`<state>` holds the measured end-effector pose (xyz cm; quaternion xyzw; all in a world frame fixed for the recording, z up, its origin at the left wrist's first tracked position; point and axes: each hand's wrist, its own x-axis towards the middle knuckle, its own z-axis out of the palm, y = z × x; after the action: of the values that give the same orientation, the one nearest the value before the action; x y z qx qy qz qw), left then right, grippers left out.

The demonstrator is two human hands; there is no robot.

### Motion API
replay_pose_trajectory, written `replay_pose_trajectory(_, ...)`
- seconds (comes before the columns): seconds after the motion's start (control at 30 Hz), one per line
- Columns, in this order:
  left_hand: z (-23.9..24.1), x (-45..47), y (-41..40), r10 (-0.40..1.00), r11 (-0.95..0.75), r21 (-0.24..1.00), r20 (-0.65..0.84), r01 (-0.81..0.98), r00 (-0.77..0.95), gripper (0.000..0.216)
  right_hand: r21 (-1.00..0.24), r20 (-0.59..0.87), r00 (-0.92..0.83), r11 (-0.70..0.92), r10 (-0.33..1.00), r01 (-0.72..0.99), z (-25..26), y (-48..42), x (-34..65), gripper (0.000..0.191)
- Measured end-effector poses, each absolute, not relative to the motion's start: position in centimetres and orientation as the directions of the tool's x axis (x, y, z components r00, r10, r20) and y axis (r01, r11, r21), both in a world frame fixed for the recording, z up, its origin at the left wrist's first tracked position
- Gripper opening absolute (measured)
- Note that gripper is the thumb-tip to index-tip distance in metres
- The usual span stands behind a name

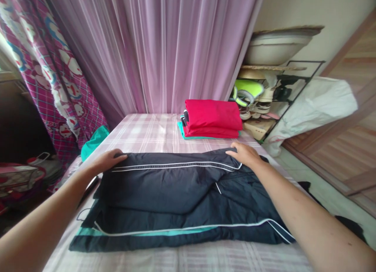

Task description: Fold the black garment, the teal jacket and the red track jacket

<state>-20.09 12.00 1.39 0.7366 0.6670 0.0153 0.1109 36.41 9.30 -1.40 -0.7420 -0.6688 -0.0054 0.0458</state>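
Dark track pants with white piping and a teal strip lie sideways across the table, one leg over the other. At their far left corner, my left hand pinches the fabric between thumb and fingers. My right hand grips the far edge near the right end, its thumb and fingers closed on the cloth. Beyond the pants sits a stack of folded clothes, red on top with black and teal layers showing below.
A checked cloth covers the table. Purple curtains hang behind it. At the right stands a rack with shoes and a white basin, beside a white bag. Teal fabric lies at the left edge.
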Motion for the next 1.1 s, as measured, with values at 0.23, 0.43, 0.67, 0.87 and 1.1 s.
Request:
replay_pose_trajectory(0.23,0.4,-19.8,14.0,0.998,0.031,0.054,-0.053,0.998,-0.028,0.057,-0.018,0.172,0.123,-0.121,0.978,0.992,-2.2,10.6,34.8,0.037)
replay_pose_trajectory(0.43,-0.3,-17.4,9.9,0.957,-0.149,0.023,0.256,0.989,0.138,0.057,-0.139,0.339,-0.064,0.117,0.939,0.983,-1.1,8.0,29.3,0.047)
replay_pose_trajectory(0.67,-3.9,-10.0,3.3,0.968,-0.214,-0.013,0.133,0.977,0.214,0.057,-0.207,0.121,-0.226,0.247,0.967,0.947,-2.2,3.1,18.9,0.059)
replay_pose_trajectory(0.87,-4.8,-9.8,3.3,0.977,-0.197,0.046,0.088,0.979,0.192,0.062,-0.209,-0.087,-0.195,0.173,0.977,0.963,-2.6,2.3,17.7,0.060)
replay_pose_trajectory(1.1,-4.5,-9.6,3.0,0.975,-0.207,0.053,0.093,0.977,0.202,0.064,-0.220,-0.002,-0.230,0.224,0.973,0.949,-2.1,-0.7,15.6,0.060)
